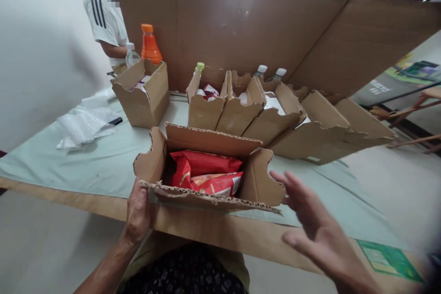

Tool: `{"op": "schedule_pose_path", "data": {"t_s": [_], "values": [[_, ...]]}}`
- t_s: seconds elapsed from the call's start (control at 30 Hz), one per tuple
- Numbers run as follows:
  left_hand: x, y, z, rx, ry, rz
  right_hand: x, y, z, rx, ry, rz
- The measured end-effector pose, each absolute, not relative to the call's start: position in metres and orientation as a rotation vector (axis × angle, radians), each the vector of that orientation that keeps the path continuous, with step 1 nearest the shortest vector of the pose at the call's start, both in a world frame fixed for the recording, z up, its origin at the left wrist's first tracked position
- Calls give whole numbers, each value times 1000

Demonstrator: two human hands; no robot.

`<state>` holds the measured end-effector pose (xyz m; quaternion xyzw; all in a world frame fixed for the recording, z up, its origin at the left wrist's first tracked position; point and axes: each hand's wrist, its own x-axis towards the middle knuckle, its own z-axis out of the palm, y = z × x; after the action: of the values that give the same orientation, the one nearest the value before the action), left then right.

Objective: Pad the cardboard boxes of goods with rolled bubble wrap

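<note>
An open-topped cardboard box [206,204] with torn, wavy edges stands at the near edge of the table. Inside it lie red snack packets [210,165], two of them visible. My left hand [138,209] grips the box's near left corner, with the thumb up by the rim and the other fingers hidden. My right hand [310,220] is open at the box's right end, fingers spread and thumb apart. Its fingertips are close to the right wall; whether they touch it I cannot tell.
Behind stand several cardboard boxes [203,112] holding small goods. An orange-capped bottle [150,48] rises behind the left box [151,105]. Clear plastic wrap [86,124] lies at left. A tall cardboard panel [248,32] spans the back. A person [108,23] stands beyond it.
</note>
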<state>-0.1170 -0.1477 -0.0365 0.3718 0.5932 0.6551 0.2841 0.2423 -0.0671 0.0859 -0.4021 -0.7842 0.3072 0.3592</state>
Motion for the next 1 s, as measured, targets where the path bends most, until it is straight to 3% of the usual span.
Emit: {"op": "schedule_pose_path", "data": {"t_s": [0.23,0.4,0.57,0.73,1.0], "values": [[-100,-136,-20,1082,1496,1662,199,-65,32,-1178,-2056,662],[-84,-62,20,1418,1402,1537,200,-3,40,-1327,-1851,591],[-81,-3,8,1626,1617,1290,211,26,7,-1427,-1813,711],[-82,-8,-17,1752,1794,1094,218,18,-27,-1539,-1816,644],[-87,-31,-9,1833,1850,897,219,28,-18,-1706,-1837,641]]}}
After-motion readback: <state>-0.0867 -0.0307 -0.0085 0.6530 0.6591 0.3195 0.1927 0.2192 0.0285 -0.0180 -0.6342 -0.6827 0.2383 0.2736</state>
